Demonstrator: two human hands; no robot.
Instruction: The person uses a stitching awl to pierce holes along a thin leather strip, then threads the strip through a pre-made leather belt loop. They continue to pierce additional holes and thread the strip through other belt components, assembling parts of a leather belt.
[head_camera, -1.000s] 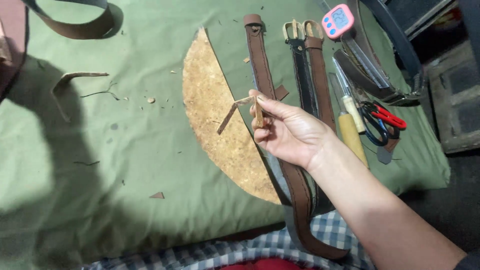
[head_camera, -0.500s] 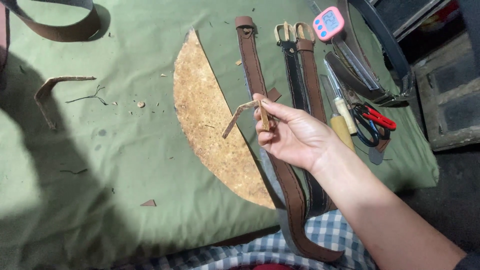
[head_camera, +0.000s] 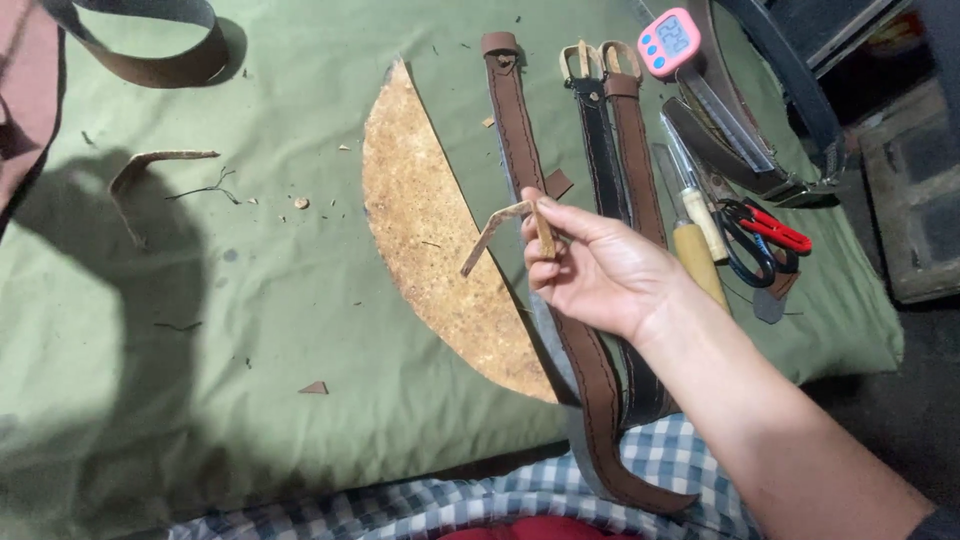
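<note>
- A brown loop (head_camera: 150, 60) of strap is lying at the far left corner of the green cloth (head_camera: 280, 330) that is covering the surface.
- A curled offcut (head_camera: 150, 165) is sitting just right of a dark shadow, with small scraps scattered around it.
- A half-round cork board (head_camera: 430, 240) is lying mid-cloth, its straight edge running alongside a brown belt (head_camera: 520, 130).
- The strip (head_camera: 500, 228), a thin bent sliver of tan leather, is hanging above the board's right edge, one end angling down to the left.
- The right hand (head_camera: 600, 275) is hovering palm up over the belts, its grip pinching the strip between thumb and fingertips (head_camera: 545, 240), the other fingers curled loosely.
- The left hand is not showing, so its grip cannot be told.
- A black belt (head_camera: 598, 150) and a second brown belt (head_camera: 635, 150) are lying side by side just right of the first, buckles pointing away.
- A pink timer (head_camera: 672, 42) is sitting beyond the buckles.
- Wooden-handled tools (head_camera: 700, 250) are lying right of the belts, partly under the wrist.
- Red-handled scissors (head_camera: 765, 235) are resting near the cloth's right edge.
- Checked fabric (head_camera: 640, 470) is showing at the bottom, under the belt ends.
</note>
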